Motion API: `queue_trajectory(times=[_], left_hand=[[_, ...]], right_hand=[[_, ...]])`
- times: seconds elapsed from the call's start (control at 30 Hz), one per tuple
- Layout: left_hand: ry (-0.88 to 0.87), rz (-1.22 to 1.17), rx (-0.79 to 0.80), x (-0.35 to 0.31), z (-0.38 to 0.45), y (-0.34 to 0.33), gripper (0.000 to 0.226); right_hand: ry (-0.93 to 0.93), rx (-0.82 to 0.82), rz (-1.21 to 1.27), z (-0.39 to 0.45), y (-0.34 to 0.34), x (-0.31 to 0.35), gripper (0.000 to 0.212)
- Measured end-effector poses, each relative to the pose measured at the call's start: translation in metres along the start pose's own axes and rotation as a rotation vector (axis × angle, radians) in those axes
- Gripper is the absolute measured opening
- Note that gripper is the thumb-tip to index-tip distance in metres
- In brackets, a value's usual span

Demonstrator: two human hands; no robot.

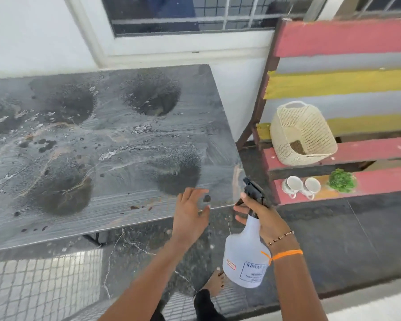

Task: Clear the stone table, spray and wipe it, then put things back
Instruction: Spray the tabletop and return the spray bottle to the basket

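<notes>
Single head view, looking steeply down, close over stone table [116, 140]

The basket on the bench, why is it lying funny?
The woven basket is tipped on its side on the striped bench, its opening facing out, above two cups. The stone table shows only wet spray patches.

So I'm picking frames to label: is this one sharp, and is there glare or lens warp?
Head view: soft daylight, no hard shadows; wet sheen on the stone table; left hand slightly motion-blurred; spray bottle label only partly legible; wide-angle bending at the bench slats and the edges.
</notes>
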State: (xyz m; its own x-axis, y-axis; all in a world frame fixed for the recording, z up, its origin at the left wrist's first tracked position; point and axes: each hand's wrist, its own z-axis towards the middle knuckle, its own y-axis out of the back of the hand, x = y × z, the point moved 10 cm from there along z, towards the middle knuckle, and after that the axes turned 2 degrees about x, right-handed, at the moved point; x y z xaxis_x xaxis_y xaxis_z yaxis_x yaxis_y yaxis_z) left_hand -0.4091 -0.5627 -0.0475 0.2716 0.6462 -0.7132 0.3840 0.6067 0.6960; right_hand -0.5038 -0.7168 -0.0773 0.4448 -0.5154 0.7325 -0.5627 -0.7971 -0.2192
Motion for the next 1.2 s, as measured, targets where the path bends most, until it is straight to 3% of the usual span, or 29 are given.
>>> queue_trajectory(times=[0.23, 0.5, 0.63, 0.83, 1.0, 1.2], left_hand=[[0.147, -0.472, 0.238, -0.090, 0.048, -0.081, 0.021], [0.063, -0.434, 0.440, -0.163, 0.114, -0.131, 0.017], [0.076, -0.485, 0.485, -0.187, 0.152, -0.158, 0.020], [0.150, -0.425, 0.483, -0.199, 0.214, -0.208, 0.018], [0.293, -0.387, 0.373, -0.205, 0.270, -0.249, 0.015], [0.468, -0.373, 0.256, -0.204, 0.319, -0.289, 0.021]], right_hand=[[0.297, -0.313, -0.006, -0.013, 0.098, 0.088, 0.015], [0.592, -0.633, -0.326, -0.003, 0.150, 0.196, 0.052], [0.634, -0.749, -0.432, 0.026, 0.173, 0.242, 0.042], [0.536, -0.733, -0.641, 0.116, 0.223, 0.293, 0.052], [0.555, -0.552, -0.593, 0.198, 0.255, 0.311, 0.035], [0.515, -0.372, -0.806, 0.303, 0.276, 0.310, 0.019]])
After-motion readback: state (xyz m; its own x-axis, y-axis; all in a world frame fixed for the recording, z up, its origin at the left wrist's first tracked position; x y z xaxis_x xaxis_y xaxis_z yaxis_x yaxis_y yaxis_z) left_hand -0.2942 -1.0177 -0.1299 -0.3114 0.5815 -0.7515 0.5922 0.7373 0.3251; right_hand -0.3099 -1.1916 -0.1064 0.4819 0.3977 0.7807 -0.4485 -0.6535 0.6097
